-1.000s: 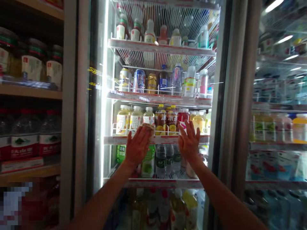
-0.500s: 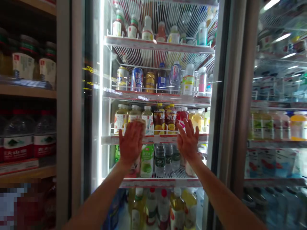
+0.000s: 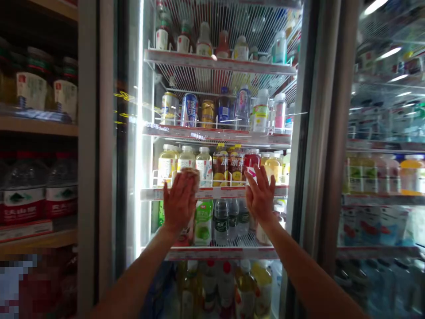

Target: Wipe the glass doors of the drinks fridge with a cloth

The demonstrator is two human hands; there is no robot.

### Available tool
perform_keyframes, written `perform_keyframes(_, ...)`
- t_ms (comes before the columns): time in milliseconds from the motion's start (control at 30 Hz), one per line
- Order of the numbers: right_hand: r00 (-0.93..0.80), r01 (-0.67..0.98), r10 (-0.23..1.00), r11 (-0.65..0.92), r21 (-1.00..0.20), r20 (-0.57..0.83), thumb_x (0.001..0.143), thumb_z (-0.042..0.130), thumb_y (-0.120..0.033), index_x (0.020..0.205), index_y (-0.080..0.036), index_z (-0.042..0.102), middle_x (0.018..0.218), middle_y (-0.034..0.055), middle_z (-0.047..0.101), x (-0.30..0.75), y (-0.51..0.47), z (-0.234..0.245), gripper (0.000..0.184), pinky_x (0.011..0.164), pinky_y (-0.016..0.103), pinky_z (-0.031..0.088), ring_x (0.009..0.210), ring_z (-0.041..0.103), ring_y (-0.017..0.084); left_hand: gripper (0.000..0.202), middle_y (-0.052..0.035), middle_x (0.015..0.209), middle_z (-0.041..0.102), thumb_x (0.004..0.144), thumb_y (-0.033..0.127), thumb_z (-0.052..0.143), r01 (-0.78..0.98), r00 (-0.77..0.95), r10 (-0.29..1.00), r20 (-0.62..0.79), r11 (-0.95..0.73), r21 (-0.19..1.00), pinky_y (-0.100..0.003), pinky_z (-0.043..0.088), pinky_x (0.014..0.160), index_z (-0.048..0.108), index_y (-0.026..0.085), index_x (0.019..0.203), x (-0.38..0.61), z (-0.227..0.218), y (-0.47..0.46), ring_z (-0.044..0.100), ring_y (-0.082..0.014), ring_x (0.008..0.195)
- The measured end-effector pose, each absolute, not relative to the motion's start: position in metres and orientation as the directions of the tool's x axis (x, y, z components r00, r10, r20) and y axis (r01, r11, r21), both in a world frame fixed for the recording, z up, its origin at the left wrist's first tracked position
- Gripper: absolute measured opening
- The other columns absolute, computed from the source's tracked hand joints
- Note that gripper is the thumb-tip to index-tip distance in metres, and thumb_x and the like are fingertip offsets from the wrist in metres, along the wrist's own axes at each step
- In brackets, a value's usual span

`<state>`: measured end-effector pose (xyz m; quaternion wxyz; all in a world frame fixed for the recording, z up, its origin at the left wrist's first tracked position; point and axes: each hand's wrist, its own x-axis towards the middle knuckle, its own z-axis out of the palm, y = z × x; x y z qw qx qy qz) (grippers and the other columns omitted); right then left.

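Observation:
My left hand (image 3: 179, 201) is held up against the glass door (image 3: 123, 95) of a lit drinks fridge. A pale, brownish cloth (image 3: 192, 173) lies under its fingers, its edge showing above and to the right of the fingertips. Most of the cloth is hidden by the hand. My right hand (image 3: 261, 195) rests on the glass further right, with fingers spread and nothing in it. Behind the glass, between my hands, are dark iced-tea bottles (image 3: 220, 166) with yellow caps and a clear water bottle (image 3: 221, 221).
Fridge shelves (image 3: 219, 60) carry several rows of bottles and cans (image 3: 189, 110). A metal door frame (image 3: 327, 133) runs down the right side. To the left, wooden shelves (image 3: 40, 125) hold large water bottles (image 3: 25, 190). Another glass-fronted fridge with bottled drinks (image 3: 411, 173) stands right.
My left hand has shifted very slightly left with the cloth and is less blurred; more of the cloth shows. My right hand stays in place.

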<state>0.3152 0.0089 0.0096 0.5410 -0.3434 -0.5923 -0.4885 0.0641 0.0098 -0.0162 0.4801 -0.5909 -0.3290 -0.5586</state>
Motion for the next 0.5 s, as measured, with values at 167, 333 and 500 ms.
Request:
perform_keyframes(167, -0.152, 0.946, -0.115, 0.271, 0.178, 0.982, 0.088, 0.040, -0.022, 0.131, -0.024, 0.046, 0.144, 0.0070, 0.041, 0.313, 0.009, 0.010, 0.043, 0.111, 0.048, 0.020, 0.137, 0.030, 0.022, 0.054, -0.0142, 0.148, 0.029, 0.090, 0.026, 0.042, 0.932, -0.198, -0.175, 0.964, -0.340, 0.130, -0.047, 0.018, 0.112, 0.029, 0.018, 0.142, 0.041, -0.008, 0.013, 0.020, -0.0246, 0.140)
perform_keyframes(333, -0.158, 0.940, -0.114, 0.286, 0.185, 0.981, 0.089, 0.039, -0.022, 0.129, -0.023, 0.047, 0.143, 0.0091, 0.042, 0.313, 0.009, 0.010, 0.041, 0.111, 0.048, 0.020, 0.137, 0.030, 0.023, 0.058, -0.0099, 0.142, 0.043, 0.089, 0.023, 0.043, 0.894, 0.281, -0.140, 0.949, -0.321, -0.312, -0.042, 0.016, 0.114, 0.023, 0.022, 0.144, 0.074, -0.026, 0.007, 0.024, -0.0201, 0.139)
perform_keyframes(500, -0.157, 0.940, -0.106, 0.290, 0.181, 0.982, 0.088, 0.041, -0.021, 0.133, -0.026, 0.043, 0.145, 0.0058, 0.040, 0.314, 0.008, 0.010, 0.045, 0.112, 0.047, 0.019, 0.137, 0.030, 0.022, 0.057, -0.0083, 0.147, 0.035, 0.090, 0.025, 0.042, 0.943, 0.130, -0.119, 0.984, -0.291, -0.160, -0.046, 0.014, 0.114, 0.023, 0.025, 0.144, 0.041, -0.028, 0.009, 0.028, -0.0223, 0.137)
